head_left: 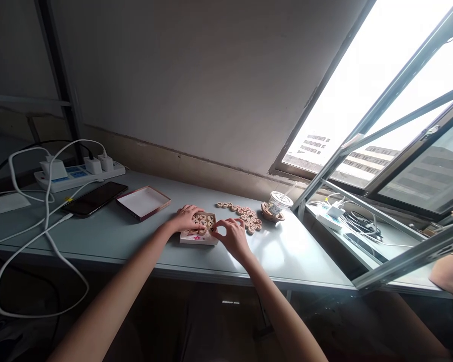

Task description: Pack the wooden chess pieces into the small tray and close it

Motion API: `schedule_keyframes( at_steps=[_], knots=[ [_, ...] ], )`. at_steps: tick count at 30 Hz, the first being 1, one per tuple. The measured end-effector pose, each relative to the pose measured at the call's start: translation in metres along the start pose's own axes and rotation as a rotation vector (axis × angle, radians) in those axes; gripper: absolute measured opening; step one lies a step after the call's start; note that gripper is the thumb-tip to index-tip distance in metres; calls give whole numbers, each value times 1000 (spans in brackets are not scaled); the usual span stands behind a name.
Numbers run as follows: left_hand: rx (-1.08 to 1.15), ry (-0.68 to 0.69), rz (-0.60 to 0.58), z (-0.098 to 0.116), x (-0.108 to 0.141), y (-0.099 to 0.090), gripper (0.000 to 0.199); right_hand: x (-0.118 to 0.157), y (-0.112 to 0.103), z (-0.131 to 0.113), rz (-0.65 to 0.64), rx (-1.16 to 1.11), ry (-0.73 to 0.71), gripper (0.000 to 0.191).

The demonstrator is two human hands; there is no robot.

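Wooden discs point(203, 219) fill white box point(198, 239); right hand point(232, 235) pinches one, left hand point(186, 217) rests spread.

discs point(249, 217): matt wood | table point(136, 236): smooth, slight sheen | phone point(94, 198): glossy glass

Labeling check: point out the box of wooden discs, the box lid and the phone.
box of wooden discs point(198, 239): head view, on its white front wall.
box lid point(143, 201): head view, on its white inside.
phone point(95, 198): head view, middle of its dark screen.
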State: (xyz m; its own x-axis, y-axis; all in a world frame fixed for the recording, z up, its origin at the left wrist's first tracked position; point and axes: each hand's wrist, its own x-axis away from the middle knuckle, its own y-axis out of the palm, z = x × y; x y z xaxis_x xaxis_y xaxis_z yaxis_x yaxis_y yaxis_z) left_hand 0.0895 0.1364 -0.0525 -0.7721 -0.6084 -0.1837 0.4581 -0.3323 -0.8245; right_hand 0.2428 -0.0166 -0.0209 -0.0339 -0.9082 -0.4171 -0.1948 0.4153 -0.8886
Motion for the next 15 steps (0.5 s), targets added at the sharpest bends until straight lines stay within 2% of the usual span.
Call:
schedule_keyframes(
  at_steps=[5,9,12,15],
  knots=[
    [-16,-31,-24,8,3,-5,66,1,4,-7,-15,152,-15,13],
    [-22,-49,-37,14,6,-9,67,1,4,-10,-20,293,-132,16],
    [-23,-43,-24,13,6,-9,66,2,-1,-11,-39,339,-209,17],
    [-10,-22,2,8,4,-3,65,2,-6,-9,-33,329,-222,18]
  ],
)
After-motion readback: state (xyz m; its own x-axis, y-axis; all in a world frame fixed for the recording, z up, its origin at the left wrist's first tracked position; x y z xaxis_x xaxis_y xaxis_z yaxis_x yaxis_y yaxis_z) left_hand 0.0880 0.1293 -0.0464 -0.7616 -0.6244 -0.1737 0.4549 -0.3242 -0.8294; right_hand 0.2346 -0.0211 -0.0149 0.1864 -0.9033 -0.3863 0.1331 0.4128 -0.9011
